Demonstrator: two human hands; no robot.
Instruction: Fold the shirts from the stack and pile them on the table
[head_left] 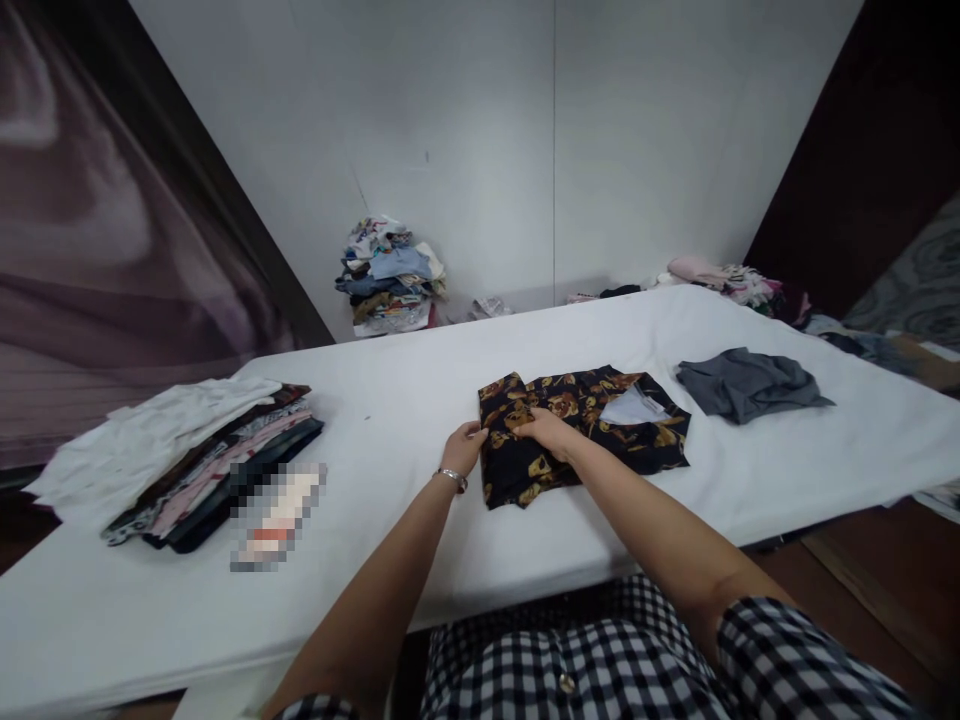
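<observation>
A black shirt with a gold print [600, 420] lies partly folded on the white table [420, 400], a light inner patch showing near its collar. My left hand [463, 447], a bracelet on its wrist, grips the shirt's left edge. Flat on the cloth just right of it rests my right hand [547, 430], pressing the fabric down.
A stack of folded clothes [187, 460] sits at the table's left, a blurred small item [277, 515] beside it. A crumpled grey garment [746, 383] lies to the right. More clothes are heaped against the far wall [390, 275] and at the far right corner [720, 280].
</observation>
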